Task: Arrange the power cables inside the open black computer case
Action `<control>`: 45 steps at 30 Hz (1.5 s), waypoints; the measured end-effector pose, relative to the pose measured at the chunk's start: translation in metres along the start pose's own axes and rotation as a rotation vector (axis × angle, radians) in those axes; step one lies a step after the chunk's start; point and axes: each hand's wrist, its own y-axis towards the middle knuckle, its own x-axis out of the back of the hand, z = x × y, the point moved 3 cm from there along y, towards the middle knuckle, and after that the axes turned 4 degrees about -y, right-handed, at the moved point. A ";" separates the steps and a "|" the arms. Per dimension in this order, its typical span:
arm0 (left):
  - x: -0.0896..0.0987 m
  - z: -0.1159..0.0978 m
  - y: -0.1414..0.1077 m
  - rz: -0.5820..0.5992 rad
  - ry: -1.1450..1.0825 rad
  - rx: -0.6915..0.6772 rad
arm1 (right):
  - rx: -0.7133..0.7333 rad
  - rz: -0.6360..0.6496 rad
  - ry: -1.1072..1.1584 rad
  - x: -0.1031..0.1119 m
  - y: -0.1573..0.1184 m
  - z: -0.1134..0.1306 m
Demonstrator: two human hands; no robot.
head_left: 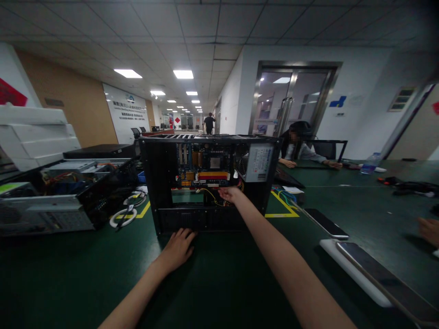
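Observation:
A black computer case (209,219) stands upright on the green table with its side open toward me. Inside it are a motherboard (206,162) with red and yellow memory slots, and a silver power supply (259,162) at upper right. My right hand (229,194) reaches into the case at the motherboard's lower edge, beside a thin yellow cable (207,192). Its fingers are bent together; what they hold, if anything, is too small to make out. My left hand (178,249) lies on the table with fingers spread, its fingertips at the case's bottom edge.
Left stands another opened computer case (51,210), with a coiled white cable (123,218) nearby. Phones (325,223) and a white slab (353,272) lie at right. Across the table sits a person (302,148) near a water bottle (371,163). Another person's hand (428,230) shows at the right edge.

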 end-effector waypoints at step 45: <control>0.000 0.000 -0.001 -0.004 -0.001 -0.007 | 0.749 0.245 -1.495 -0.004 -0.067 0.003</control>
